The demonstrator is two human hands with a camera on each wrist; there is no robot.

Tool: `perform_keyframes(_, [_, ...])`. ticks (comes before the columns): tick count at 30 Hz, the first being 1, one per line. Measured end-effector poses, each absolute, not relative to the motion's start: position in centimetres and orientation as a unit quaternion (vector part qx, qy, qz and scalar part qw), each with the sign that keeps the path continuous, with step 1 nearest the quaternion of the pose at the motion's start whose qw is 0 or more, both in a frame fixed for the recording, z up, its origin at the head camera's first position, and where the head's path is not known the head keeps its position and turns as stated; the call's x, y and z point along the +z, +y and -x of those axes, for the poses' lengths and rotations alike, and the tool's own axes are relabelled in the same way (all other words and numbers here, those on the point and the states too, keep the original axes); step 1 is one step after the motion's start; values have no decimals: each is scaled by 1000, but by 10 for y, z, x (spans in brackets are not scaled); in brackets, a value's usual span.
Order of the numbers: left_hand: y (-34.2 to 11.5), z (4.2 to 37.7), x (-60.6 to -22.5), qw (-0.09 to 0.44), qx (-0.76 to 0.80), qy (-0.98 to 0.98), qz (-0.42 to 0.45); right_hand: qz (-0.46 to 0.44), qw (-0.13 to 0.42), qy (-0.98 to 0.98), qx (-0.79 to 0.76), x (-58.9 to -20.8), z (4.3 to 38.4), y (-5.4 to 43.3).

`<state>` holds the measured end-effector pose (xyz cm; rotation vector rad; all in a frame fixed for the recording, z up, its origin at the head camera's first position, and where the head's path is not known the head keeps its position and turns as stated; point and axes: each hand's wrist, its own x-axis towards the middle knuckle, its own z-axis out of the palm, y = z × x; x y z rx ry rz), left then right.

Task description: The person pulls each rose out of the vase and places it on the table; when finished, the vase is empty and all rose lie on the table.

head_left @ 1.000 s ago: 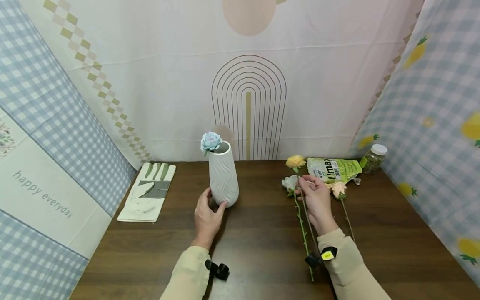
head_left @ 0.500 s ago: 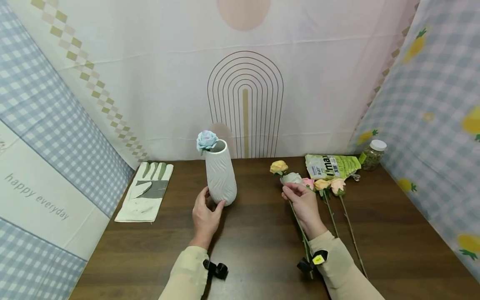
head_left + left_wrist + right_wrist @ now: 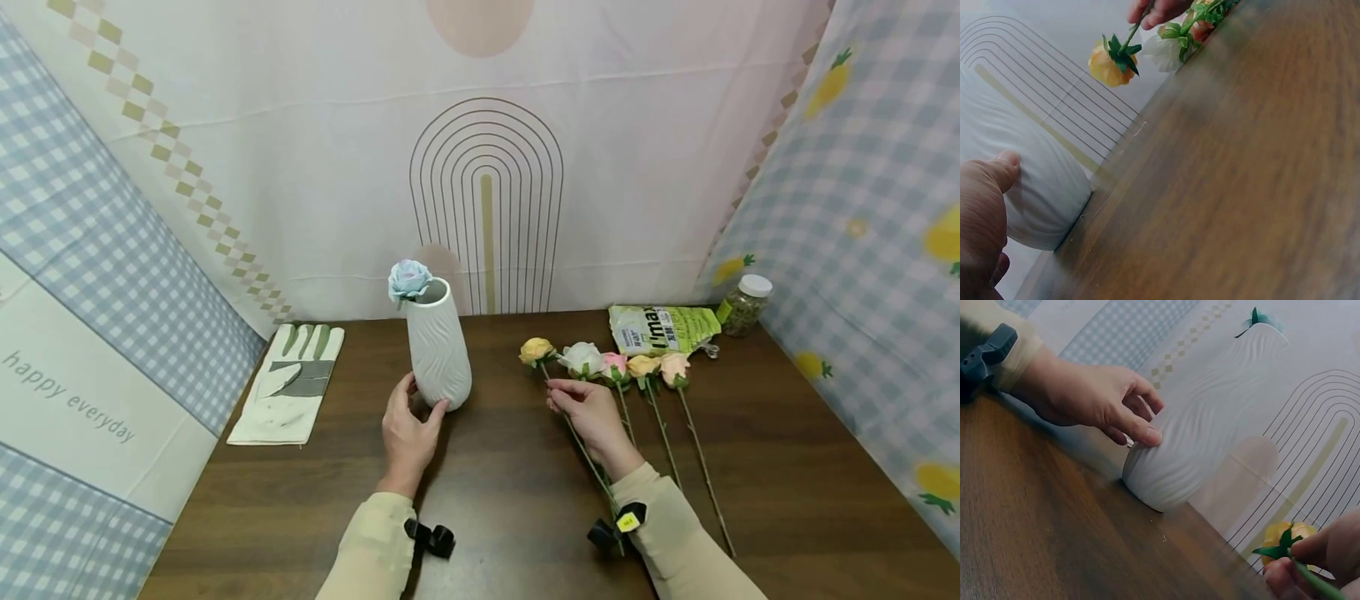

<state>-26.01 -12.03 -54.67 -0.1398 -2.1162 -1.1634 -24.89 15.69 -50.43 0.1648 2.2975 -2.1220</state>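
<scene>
My left hand (image 3: pixel 409 437) grips the lower part of a white ribbed vase (image 3: pixel 442 358), thumb on its near side. The vase stands upright on the table, and a pale blue rose (image 3: pixel 409 280) leans out over its left rim. Between thumb and fingers, my right hand (image 3: pixel 597 418) pinches the stem of a yellow rose (image 3: pixel 536 351) just below the bloom. In the left wrist view the yellow bloom (image 3: pixel 1111 65) hangs above the tabletop. Behind the right hand lie a white rose (image 3: pixel 582 358), a pink rose (image 3: pixel 613 365), an orange-yellow rose (image 3: pixel 643 367) and a peach rose (image 3: pixel 674 367).
A white and grey work glove (image 3: pixel 288 387) lies at the left of the brown wooden table (image 3: pixel 495 500). At the back right are a green packet (image 3: pixel 663 329), a small metal clip (image 3: pixel 711 350) and a white-lidded jar (image 3: pixel 744 307). Cloth hangs behind and on both sides.
My right hand has drawn the yellow rose left and toward me, away from the other roses, which now show more fully. My left hand keeps its grip on the vase.
</scene>
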Motion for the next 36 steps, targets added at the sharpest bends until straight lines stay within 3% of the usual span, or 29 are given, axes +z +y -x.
perform_keyframes(13, [-121,260,-547,353,-451,-818,55,-49,27,797,-602,-507,246,158])
perform_keyframes(36, [-120,259,-545,345,-455,-819,52,-44,-6,870,-492,-522,247,157])
